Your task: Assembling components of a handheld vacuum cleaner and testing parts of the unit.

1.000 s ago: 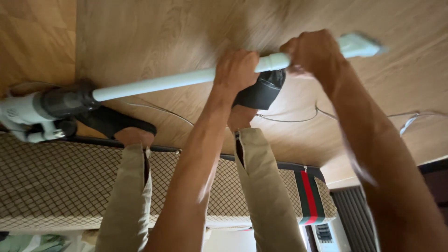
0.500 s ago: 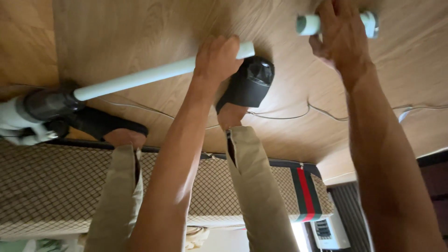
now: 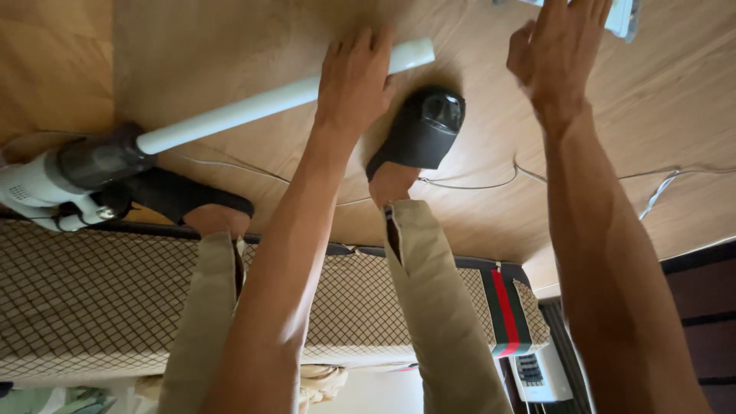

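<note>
Wood-grain flooring point(image 3: 230, 46) fills the upper view, with a checked tan cushion point(image 3: 92, 299) along the lower edge. On the left hand point(image 3: 354, 80), the fingers are curled loosely over the white vacuum tube point(image 3: 253, 107) near its open end, holding it. That tube slants down-left into the grey-and-white vacuum body point(image 3: 57, 180) at the frame's left edge. Opposite it, the right hand point(image 3: 558, 57) is spread flat with fingers apart, gripping nothing, its fingertips just beside a pale nozzle piece point(image 3: 622, 15) at the top edge. Black slippers point(image 3: 422, 130) sit below the tube, and thin cables point(image 3: 491, 182) trail across the floor.
</note>
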